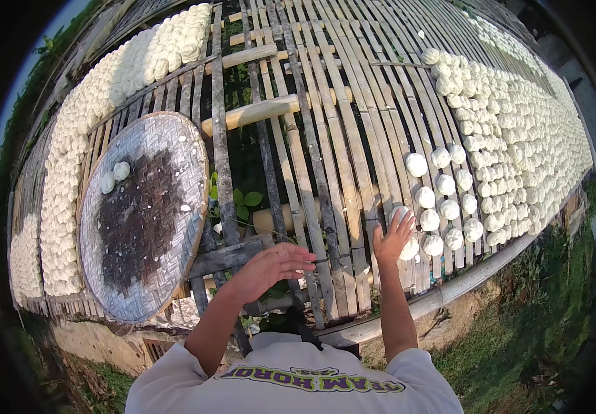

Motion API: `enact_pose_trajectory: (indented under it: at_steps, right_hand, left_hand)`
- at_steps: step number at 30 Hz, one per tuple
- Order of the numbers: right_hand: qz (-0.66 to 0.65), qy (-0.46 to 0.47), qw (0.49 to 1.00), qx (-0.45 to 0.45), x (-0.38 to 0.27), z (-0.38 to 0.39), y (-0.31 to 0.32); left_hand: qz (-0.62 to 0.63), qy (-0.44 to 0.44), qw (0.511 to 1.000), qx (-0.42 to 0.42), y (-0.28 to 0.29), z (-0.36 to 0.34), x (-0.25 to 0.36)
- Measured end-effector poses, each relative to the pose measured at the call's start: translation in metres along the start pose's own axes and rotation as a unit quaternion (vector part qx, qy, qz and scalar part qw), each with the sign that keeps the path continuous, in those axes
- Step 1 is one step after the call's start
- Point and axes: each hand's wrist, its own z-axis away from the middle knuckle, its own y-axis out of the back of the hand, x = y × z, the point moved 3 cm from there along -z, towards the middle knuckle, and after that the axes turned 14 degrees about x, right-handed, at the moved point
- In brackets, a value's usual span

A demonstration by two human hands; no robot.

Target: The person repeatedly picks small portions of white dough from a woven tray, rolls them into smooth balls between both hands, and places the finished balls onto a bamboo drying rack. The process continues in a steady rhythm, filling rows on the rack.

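My right hand (394, 239) reaches over the bamboo slats with its fingers stretched out and spread. It partly covers a round white lump (400, 212); whether it presses on it I cannot tell. Beside its wrist lies another white lump (409, 248), and several more stand in loose rows to the right. My left hand (283, 266) hangs above the slats near my body, palm turned inward, fingers extended and holding nothing. To its left a large oval woven tray (96, 234) carries two white lumps (114, 176) and scattered white bits on its dark, stained middle.
The slatted bamboo rack (325, 138) has wide gaps, with green leaves (246, 200) showing beneath. Dense rows of white lumps cover its right side (519, 145) and far left side (91, 117). A thick bamboo pole (450, 290) edges the near side; grass (505, 338) lies below.
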Motion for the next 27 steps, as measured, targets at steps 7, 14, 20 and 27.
enact_pose_trajectory:
  at_steps: [7,14,20,27]
  right_hand:
    - [-0.145,-0.139,0.96,-0.197,-0.025,0.119,0.039]
    - [-0.144,-0.145,0.945,-0.257,-0.036,0.2,0.098]
    - [-0.131,-0.171,0.943,-0.255,-0.031,0.204,0.109]
    - [-0.127,-0.188,0.948,-0.222,-0.017,0.183,0.106]
  left_hand:
    - [-0.25,-0.393,0.775,0.427,0.23,-0.019,0.162]
    - [-0.638,-0.315,0.305,0.634,0.445,-0.027,0.224]
    - [-0.613,-0.207,0.387,0.657,0.507,-0.026,0.24]
    - [-0.559,-0.361,0.451,0.594,0.519,-0.027,0.234]
